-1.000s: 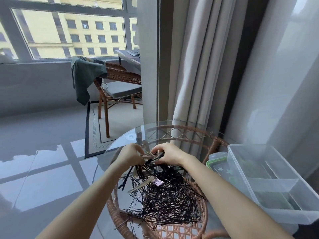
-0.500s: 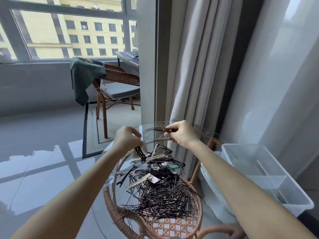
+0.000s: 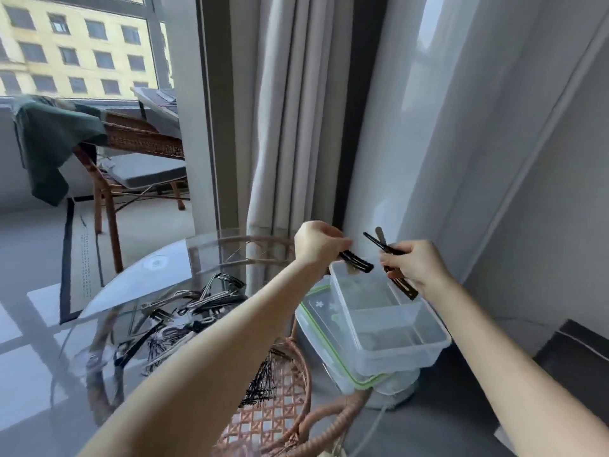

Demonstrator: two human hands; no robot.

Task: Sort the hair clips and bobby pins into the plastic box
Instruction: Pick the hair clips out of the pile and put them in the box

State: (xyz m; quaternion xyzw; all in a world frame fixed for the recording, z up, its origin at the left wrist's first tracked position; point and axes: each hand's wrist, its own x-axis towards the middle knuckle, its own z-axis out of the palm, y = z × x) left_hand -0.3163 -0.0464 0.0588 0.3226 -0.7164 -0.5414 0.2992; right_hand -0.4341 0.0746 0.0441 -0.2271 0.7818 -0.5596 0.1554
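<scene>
Left hand [image 3: 318, 244] pinches one black clip [image 3: 357, 261], fingers curled; right hand [image 3: 417, 265], at its 3 o'clock, grips crossed clips [image 3: 379, 241]. Box [image 3: 392, 356] lies at 6 o'clock beneath both.

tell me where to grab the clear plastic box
Probably the rim of the near wall of the clear plastic box, from above: the top is open and that lip is bare, while the left hand and right hand hold hair clips over the far end.

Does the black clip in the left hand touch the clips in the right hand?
Apart. In the head view the black clip pinched by the left hand ends short of the right hand and its clips; a gap shows between them.
</scene>
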